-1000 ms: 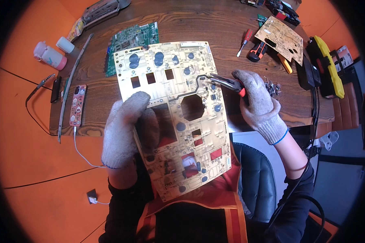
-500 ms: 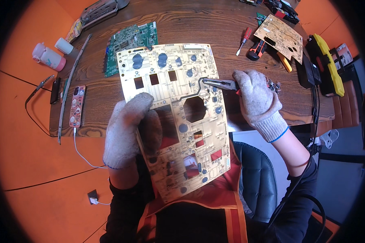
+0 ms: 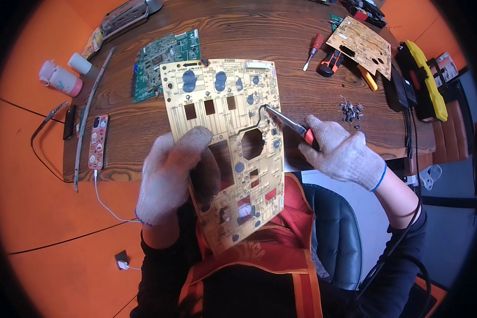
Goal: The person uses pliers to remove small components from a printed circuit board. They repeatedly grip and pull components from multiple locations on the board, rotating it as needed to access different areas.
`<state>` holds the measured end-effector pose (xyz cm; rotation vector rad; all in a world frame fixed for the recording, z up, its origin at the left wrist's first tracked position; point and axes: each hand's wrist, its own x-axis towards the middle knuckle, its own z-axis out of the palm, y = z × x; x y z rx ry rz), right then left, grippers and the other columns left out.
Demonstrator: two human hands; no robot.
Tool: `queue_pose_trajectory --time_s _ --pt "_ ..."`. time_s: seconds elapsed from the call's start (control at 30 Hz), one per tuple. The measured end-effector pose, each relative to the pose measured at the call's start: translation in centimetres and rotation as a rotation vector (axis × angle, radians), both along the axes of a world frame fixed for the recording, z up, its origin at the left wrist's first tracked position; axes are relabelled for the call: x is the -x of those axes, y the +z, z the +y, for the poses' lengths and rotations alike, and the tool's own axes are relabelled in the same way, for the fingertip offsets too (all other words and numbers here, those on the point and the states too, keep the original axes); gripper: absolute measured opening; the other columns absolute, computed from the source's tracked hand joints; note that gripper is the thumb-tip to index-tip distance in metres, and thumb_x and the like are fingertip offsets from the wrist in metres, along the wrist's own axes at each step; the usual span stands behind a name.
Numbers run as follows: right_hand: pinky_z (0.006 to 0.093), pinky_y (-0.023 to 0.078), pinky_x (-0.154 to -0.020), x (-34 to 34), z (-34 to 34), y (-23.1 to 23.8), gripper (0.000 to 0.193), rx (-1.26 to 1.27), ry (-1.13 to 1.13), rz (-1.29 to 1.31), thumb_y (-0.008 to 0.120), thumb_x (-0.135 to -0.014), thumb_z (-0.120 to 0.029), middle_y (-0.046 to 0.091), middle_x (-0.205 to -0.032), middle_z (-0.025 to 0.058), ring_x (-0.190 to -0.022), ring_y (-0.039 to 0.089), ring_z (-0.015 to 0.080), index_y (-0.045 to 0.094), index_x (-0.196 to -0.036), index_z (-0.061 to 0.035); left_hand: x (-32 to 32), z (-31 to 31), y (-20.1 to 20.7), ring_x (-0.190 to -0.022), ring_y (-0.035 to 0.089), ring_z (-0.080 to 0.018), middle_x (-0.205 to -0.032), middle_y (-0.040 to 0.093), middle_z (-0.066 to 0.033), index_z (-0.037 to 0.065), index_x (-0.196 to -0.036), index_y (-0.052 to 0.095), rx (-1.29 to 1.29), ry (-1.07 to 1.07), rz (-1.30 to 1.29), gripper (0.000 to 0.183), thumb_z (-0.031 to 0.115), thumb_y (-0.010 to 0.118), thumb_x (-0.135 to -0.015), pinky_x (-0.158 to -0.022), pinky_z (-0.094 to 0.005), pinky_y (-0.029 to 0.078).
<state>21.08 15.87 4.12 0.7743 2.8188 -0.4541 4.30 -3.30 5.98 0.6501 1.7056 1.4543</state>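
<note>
My left hand (image 3: 170, 172), in a whitish knit glove, grips the left edge of a tan circuit board (image 3: 233, 169) with the thumb on its face. The board is tilted up over my lap and has square cutouts, an eight-sided hole and dark blue blobs. In my gloved right hand (image 3: 344, 151) are red-handled pliers (image 3: 294, 124), fingers wrapped round the handles. Their jaw tips touch the board's upper right part, at the end of a black line; whether they pinch a part there is too small to tell.
A green circuit board (image 3: 167, 63) lies behind on the wooden table (image 3: 249, 37). Small loose parts (image 3: 351, 110) are heaped at right, near a screwdriver (image 3: 315, 50), a box cutter (image 3: 331, 63) and another tan board (image 3: 363, 45). A phone (image 3: 99, 142) with a cable and a metal strip (image 3: 90, 111) are left.
The board has tilted and shifted slightly. My right hand has dropped lower, so the pliers slant more steeply, their tips staying near the same spot. The heap of small parts has come into view.
</note>
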Motion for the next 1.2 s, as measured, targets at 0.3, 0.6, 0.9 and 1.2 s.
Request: queue_pose_trajectory --time_s 0.3,0.6,0.9,1.2 --pt "0.0227 0.052 -0.065 -4.1 1.3 -2.6 0.027 1.856 -0.402 0.66 0.064 -0.088 -0.013 0.063 -0.088 0.0126 -0.076 0.064 0.0166 0.057 -0.109 0.002 0.7 -0.2 -1.9 -0.037 0.049 -0.016 -0.047 0.054 -0.0092 0.002 -0.056 0.058 0.023 0.124 -0.142 0.052 0.036 0.05 -0.093 -0.038 -0.0263 0.038" --pt "0.045 0.057 -0.088 -7.2 2.5 -7.8 0.04 2.401 -0.874 1.172 0.045 -0.082 0.002 0.053 -0.122 0.0326 -0.113 0.056 0.047 0.046 -0.12 0.013 1.7 -0.6 -3.9 -0.043 0.055 -0.0132 -0.059 0.062 -0.0132 -0.01 -0.084 0.062 -0.039 0.049 -0.151 0.044 0.028 0.043 -0.095 -0.04 -0.022 0.042" --pt "0.0442 0.053 -0.093 -7.2 -0.1 -4.9 0.05 1.892 -0.78 1.22 0.052 -0.08 0.004 0.057 -0.116 0.0263 -0.108 0.06 0.0368 0.044 -0.13 0.0065 2.4 -1.4 -5.3 -0.056 0.063 -0.015 -0.074 0.067 -0.015 -0.009 -0.104 0.059 -0.054 0.202 -0.3 0.038 0.026 0.048 -0.094 -0.047 -0.0234 0.049" --pt "0.0323 0.054 -0.082 -6.7 -2.7 -1.5 0.049 0.906 -0.629 1.102 0.064 -0.085 -0.006 0.06 -0.114 0.0144 -0.103 0.063 0.0219 0.047 -0.131 0.0 1.5 -1.3 -4.7 -0.033 0.046 -0.015 -0.048 0.053 -0.0081 -0.001 -0.068 0.058 -0.185 0.28 -0.315 0.044 0.03 0.043 -0.096 -0.031 -0.0256 0.035"
